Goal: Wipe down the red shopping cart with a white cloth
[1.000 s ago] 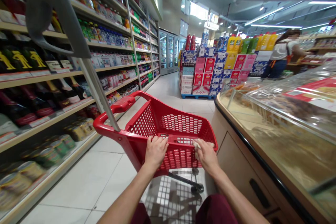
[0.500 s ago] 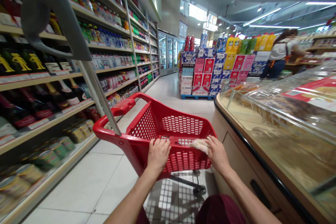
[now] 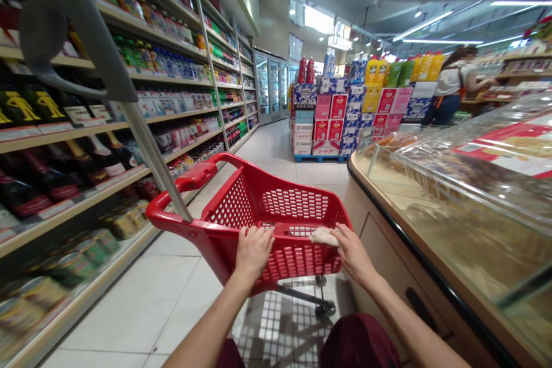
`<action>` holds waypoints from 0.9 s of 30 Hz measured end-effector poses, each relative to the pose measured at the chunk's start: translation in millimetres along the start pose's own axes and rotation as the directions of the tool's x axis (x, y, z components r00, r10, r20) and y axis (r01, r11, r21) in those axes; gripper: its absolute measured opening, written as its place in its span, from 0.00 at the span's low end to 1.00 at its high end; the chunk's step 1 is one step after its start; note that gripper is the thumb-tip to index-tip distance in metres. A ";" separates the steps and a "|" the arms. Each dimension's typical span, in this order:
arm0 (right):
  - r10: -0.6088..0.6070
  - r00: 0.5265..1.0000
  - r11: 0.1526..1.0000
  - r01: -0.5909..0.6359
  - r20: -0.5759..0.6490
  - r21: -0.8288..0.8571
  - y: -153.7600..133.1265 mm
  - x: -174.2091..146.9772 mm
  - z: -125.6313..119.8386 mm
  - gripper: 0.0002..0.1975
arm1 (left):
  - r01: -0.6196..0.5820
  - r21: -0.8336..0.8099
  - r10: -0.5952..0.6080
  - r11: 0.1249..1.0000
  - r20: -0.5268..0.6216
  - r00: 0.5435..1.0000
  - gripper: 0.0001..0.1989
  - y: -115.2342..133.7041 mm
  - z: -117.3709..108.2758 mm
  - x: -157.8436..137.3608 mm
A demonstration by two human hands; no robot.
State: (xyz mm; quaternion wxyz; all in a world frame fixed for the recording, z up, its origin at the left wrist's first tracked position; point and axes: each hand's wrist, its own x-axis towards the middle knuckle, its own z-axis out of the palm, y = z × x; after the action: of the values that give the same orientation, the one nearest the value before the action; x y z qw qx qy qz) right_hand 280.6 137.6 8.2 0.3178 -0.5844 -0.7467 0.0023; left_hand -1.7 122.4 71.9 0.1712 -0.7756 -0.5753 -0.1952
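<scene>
A red plastic shopping cart (image 3: 241, 207) stands on the tiled floor in front of me, its basket holding nothing visible. My left hand (image 3: 253, 250) grips the near rim of the basket. My right hand (image 3: 354, 253) rests on the same rim further right and presses a small whitish cloth (image 3: 323, 236) against it. A grey pull handle (image 3: 73, 40) on a metal stem rises from the cart's left side.
Stocked shelves (image 3: 86, 126) of bottles and cans line the left. A glass-topped food counter (image 3: 466, 184) runs along the right. Stacked boxes with big bottles (image 3: 340, 115) stand ahead on a pallet. A person (image 3: 451, 89) stands far right. Fridges (image 3: 269, 86) close the aisle.
My right hand slid the cloth along the cart's rim from the middle toward the right corner. The view shifted slightly; my left hand stayed on the rim.
</scene>
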 end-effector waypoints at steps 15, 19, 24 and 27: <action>0.075 0.994 0.994 -0.068 -0.077 0.090 -14.9 0.1 1.3 0.21 | 0.008 -0.008 -0.008 1.000 -0.018 1.000 0.11 8.0 -2.1 0.5; 0.203 0.946 0.979 -0.200 -0.252 0.039 43.5 -4.4 -34.3 0.15 | 0.022 -0.011 -0.022 1.000 -0.021 1.000 0.10 7.2 -0.1 -0.2; 0.067 0.987 0.998 -0.066 -0.147 0.016 8.3 6.9 -21.9 0.12 | 0.030 -0.010 -0.030 1.000 -0.015 0.999 0.11 11.6 2.8 1.1; -0.013 0.994 0.997 0.020 -0.109 0.068 -35.2 14.3 4.6 0.18 | 0.031 -0.012 -0.032 0.999 -0.014 0.999 0.11 14.7 2.8 1.7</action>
State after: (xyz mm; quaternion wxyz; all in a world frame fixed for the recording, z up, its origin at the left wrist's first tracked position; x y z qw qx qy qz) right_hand 246.1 140.6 24.5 0.3778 -0.5660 -0.7327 -0.0061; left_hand 13.1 121.1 69.8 0.1675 -0.7661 -0.5851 -0.2067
